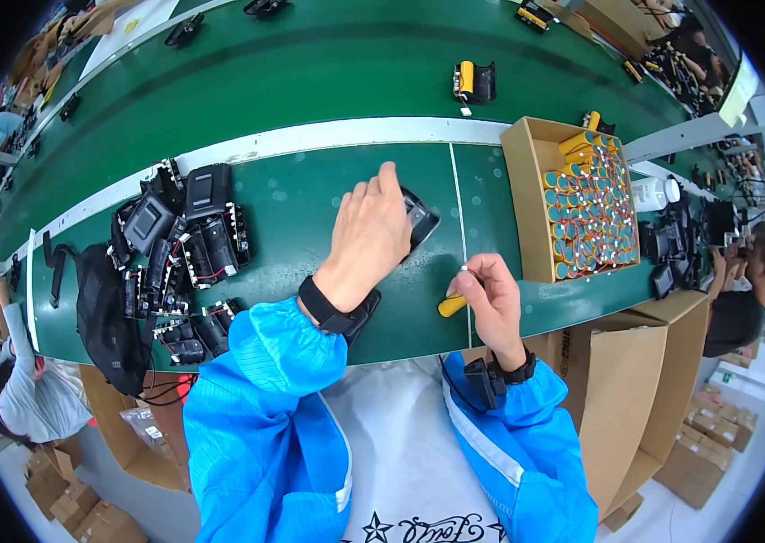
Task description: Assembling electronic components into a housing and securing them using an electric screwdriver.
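Note:
My left hand [372, 231] is over the green worktop, index finger stretched forward and the others curled together. It grips a black plastic housing [420, 223] that shows along its right side; the thumb and most of the housing are hidden. My right hand [496, 303], lower and to the right, pinches a yellow cylindrical battery [452, 306] near its white connector, between thumb and index finger. Both wrists wear black bands. A second dark part [364, 317] shows beside my left wrist, partly covered.
A cardboard box [527, 204] packed with yellow batteries stands at the right, a white bottle [654, 194] behind it. Several black housings [210, 244] and a black bag [109, 317] lie left. Beyond the white rail, a housing with a battery [473, 81] sits on a green surface. Other people work at both sides.

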Motion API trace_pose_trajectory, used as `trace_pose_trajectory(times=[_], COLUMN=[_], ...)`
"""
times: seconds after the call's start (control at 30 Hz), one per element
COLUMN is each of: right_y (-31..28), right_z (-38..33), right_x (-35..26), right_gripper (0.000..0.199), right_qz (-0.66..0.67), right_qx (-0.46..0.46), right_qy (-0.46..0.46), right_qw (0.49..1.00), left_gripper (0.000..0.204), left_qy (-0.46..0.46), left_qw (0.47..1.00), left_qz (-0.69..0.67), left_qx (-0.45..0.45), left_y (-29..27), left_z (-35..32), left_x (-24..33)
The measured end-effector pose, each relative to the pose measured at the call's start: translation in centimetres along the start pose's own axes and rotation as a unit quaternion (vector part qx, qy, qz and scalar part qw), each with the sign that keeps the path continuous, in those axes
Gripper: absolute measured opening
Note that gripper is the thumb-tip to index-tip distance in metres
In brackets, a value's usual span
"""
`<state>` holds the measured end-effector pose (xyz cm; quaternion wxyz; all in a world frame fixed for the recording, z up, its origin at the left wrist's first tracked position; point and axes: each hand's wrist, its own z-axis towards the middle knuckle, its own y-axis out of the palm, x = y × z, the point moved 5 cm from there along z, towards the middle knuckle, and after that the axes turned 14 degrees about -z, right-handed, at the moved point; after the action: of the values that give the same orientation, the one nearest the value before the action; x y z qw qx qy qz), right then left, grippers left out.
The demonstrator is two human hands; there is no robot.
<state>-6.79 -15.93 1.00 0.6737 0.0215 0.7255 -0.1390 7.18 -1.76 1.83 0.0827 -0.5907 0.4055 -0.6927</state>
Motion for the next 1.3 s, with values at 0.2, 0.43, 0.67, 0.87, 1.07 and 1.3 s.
trace_pose_trajectory(times=[0.2,0.43,0.67,0.87,1.07,1.3], right_y=[-0.1,2.2,2.6,3.4,2.5,3.1], right_z=[0.7,0.7,0.3,0.2,0.7,0.8], right_x=[0.4,-0.4,0.1,-0.1,-1.0,-2.0], right_gripper=[0.004,0.005,0.004,0.004,0.007,0.010], right_qz=[-0.029,-0.020,0.148,0.358,0.071,0.042], right_qx=[0.005,-0.090,-0.150,-0.127,-0.025,-0.009], right_qy=[-0.037,0.002,0.099,0.159,0.078,0.070], right_qw=[0.999,0.996,0.972,0.911,0.994,0.997], left_gripper=[0.040,0.015,0.010,0.010,0.008,0.017], left_qy=[0.223,0.259,0.271,0.297,0.230,0.264], left_qw=[0.970,0.946,0.930,0.900,0.930,0.926], left_qz=[-0.089,-0.180,-0.219,-0.297,-0.266,-0.238], left_qx=[0.039,-0.070,-0.117,-0.118,-0.110,-0.124], left_y=[-1.3,-2.0,-2.0,-1.9,-2.5,-2.6], left_z=[-1.7,-3.6,-3.6,-3.6,-3.2,-3.0], left_x=[2.1,3.4,2.8,2.4,1.9,1.5])
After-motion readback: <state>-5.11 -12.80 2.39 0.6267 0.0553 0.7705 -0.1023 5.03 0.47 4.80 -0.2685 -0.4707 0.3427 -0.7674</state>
